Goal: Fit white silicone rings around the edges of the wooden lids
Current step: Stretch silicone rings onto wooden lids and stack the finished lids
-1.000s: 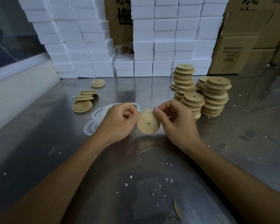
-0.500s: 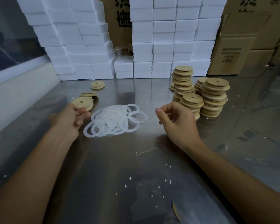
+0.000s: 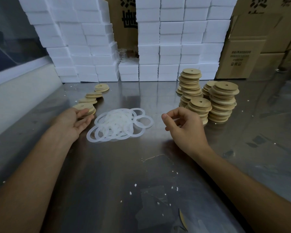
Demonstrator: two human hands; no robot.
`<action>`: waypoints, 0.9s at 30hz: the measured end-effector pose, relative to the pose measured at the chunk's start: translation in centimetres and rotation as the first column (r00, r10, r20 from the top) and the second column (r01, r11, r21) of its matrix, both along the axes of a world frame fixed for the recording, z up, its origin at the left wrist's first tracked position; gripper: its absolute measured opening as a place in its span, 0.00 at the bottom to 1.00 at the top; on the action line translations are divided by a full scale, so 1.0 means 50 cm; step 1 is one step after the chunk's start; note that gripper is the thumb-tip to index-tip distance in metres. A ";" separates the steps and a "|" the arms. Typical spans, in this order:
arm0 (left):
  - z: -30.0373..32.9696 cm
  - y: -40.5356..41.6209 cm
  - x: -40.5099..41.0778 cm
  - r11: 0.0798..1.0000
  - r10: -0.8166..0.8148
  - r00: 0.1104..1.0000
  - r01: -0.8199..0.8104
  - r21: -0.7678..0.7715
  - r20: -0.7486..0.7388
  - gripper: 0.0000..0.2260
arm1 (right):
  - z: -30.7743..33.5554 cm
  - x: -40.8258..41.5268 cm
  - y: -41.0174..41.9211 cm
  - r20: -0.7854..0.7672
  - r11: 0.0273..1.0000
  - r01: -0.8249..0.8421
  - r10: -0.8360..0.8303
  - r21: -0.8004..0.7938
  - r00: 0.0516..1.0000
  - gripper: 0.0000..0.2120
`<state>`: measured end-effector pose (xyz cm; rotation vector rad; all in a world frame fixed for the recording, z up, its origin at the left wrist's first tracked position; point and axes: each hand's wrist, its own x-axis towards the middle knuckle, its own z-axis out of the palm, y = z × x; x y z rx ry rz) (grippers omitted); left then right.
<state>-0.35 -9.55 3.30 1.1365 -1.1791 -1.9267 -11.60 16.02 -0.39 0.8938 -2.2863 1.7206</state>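
Observation:
A loose pile of white silicone rings [image 3: 119, 125] lies on the steel table [image 3: 107, 174] between my hands. My left hand [image 3: 76, 121] lies palm up with straight fingers beside a low stack of wooden lids [image 3: 84, 107] at the left, its fingertips touching that stack's edge. More lids [image 3: 94, 94] trail away behind it. My right hand [image 3: 183, 126] hovers right of the rings with loosely curled fingers and holds nothing. Tall stacks of bare wooden lids [image 3: 223, 101] stand just behind my right hand.
White foam boxes [image 3: 170, 47] are stacked like a wall along the back of the table. Brown cardboard cartons [image 3: 242, 54] stand at the back right. A pale ledge [image 3: 15, 98] borders the table's left side. Small white crumbs and a wood sliver [image 3: 181, 217] lie near me.
My left hand took the lid from the centre to the left stack and released it there, opening its fingers. My right hand let go of the lid and stayed in place.

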 end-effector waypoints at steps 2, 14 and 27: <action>-0.002 -0.002 -0.001 1.000 -0.004 1.000 0.004 -0.007 0.015 0.14 | 0.000 0.001 0.000 0.005 1.000 0.001 -0.001 0.001 1.000 0.06; -0.052 0.071 -0.029 0.551 0.099 0.965 0.150 -0.821 0.242 0.07 | 0.001 -0.002 0.006 -0.105 0.998 0.060 -0.062 -0.025 0.993 0.05; -0.066 0.157 -0.043 -0.107 -0.057 0.772 0.626 -0.772 0.633 0.14 | 0.006 -0.046 0.044 -0.293 0.824 0.381 -0.275 0.418 0.916 0.26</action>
